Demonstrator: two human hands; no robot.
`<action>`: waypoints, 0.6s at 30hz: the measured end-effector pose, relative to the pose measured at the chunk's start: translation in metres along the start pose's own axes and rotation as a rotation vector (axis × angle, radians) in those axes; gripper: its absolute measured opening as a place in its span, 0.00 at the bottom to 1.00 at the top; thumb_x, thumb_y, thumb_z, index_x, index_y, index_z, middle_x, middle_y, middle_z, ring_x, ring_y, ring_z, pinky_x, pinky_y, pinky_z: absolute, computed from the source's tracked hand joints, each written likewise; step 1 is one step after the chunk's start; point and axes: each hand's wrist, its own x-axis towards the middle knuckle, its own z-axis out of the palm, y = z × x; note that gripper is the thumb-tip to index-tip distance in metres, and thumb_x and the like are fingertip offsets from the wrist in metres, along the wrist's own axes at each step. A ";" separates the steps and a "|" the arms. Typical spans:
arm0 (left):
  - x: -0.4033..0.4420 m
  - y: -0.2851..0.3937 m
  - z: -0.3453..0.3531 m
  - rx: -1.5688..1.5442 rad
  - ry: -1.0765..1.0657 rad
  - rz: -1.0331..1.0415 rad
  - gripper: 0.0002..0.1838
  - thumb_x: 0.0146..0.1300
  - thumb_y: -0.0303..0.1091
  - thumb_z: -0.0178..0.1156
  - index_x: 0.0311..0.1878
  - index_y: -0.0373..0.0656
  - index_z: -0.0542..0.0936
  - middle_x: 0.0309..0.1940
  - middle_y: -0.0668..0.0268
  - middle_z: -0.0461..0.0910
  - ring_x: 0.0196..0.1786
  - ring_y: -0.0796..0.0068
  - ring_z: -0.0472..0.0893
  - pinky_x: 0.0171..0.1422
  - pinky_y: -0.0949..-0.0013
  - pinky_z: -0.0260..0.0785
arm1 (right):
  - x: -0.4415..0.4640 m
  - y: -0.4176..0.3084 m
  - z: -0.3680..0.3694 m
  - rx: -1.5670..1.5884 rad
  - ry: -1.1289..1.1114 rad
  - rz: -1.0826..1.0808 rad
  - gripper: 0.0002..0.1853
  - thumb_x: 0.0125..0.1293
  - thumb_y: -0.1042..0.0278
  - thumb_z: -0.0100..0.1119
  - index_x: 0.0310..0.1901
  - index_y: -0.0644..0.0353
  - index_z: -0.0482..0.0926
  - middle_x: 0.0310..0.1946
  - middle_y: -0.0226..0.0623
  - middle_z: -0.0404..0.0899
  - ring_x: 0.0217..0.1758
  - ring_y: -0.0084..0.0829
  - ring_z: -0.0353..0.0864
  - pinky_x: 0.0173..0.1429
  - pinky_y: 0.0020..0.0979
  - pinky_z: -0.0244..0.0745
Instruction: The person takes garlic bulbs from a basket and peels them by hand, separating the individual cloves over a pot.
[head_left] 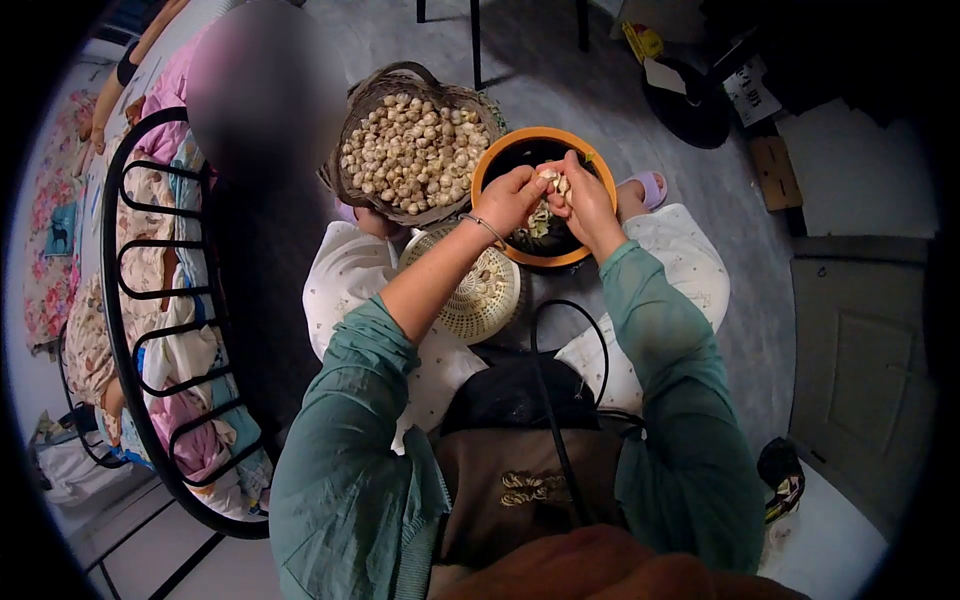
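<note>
Above a dark bucket with an orange rim (481, 170), my two hands meet around pale garlic cloves (556, 183). My left hand (508, 203), with a bracelet at the wrist, has its fingers closed on the garlic from the left. The cloves rest against the curled fingers of my right hand (588, 205), which grips them from the other side. Peelings (543, 228) lie inside the bucket, partly hidden by my hands. Left of it stands a wicker basket (345, 165) heaped with whole garlic bulbs (415, 150). A cream plastic colander (490, 305) sits between my knees, partly covered by my left forearm.
A black metal bed frame (118, 290) with bedding stands at the left. Another person's arm (118, 75) shows at the upper left, near a blurred patch. Dark furniture legs (475, 45) rise behind the basket. A grey cabinet door (850, 350) is at the right.
</note>
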 end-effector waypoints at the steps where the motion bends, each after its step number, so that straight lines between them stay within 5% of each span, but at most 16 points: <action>1: -0.001 0.003 -0.001 -0.015 -0.016 -0.018 0.16 0.68 0.44 0.50 0.32 0.40 0.73 0.17 0.72 0.68 0.19 0.82 0.68 0.22 0.75 0.62 | 0.001 0.001 0.001 -0.001 0.000 0.000 0.15 0.71 0.56 0.45 0.42 0.60 0.72 0.25 0.26 0.68 0.20 0.13 0.61 0.20 0.14 0.54; 7: 0.004 -0.003 -0.010 -0.114 -0.011 -0.078 0.20 0.69 0.48 0.46 0.26 0.43 0.71 0.18 0.71 0.71 0.18 0.81 0.69 0.26 0.76 0.64 | 0.005 0.004 0.000 -0.149 -0.019 0.014 0.14 0.71 0.55 0.42 0.35 0.56 0.69 0.24 0.27 0.66 0.21 0.15 0.59 0.21 0.17 0.52; 10: 0.019 -0.020 -0.031 0.087 0.072 0.112 0.19 0.69 0.47 0.46 0.32 0.41 0.76 0.30 0.67 0.78 0.35 0.77 0.76 0.40 0.74 0.67 | 0.006 0.015 -0.015 0.084 -0.018 0.159 0.13 0.70 0.55 0.43 0.31 0.54 0.66 0.25 0.29 0.66 0.21 0.19 0.60 0.20 0.18 0.51; 12: 0.017 -0.006 -0.037 0.090 0.174 0.035 0.18 0.68 0.46 0.48 0.40 0.40 0.78 0.36 0.67 0.79 0.41 0.77 0.76 0.44 0.74 0.68 | 0.004 0.030 -0.014 0.059 -0.021 0.291 0.13 0.70 0.55 0.43 0.32 0.55 0.67 0.25 0.30 0.67 0.22 0.19 0.62 0.20 0.19 0.54; 14: 0.020 -0.008 -0.042 0.153 0.317 0.127 0.16 0.64 0.43 0.51 0.43 0.39 0.77 0.36 0.58 0.80 0.41 0.68 0.80 0.47 0.68 0.69 | -0.004 0.049 -0.007 -0.010 -0.023 0.351 0.14 0.71 0.56 0.42 0.34 0.57 0.69 0.28 0.33 0.70 0.25 0.21 0.67 0.23 0.20 0.60; 18: 0.018 -0.012 -0.050 -0.022 0.296 0.183 0.15 0.66 0.41 0.52 0.50 0.43 0.73 0.42 0.68 0.79 0.45 0.77 0.78 0.46 0.73 0.68 | -0.013 0.100 -0.012 -0.152 -0.049 0.614 0.15 0.72 0.59 0.39 0.48 0.60 0.71 0.40 0.39 0.76 0.37 0.29 0.76 0.40 0.28 0.74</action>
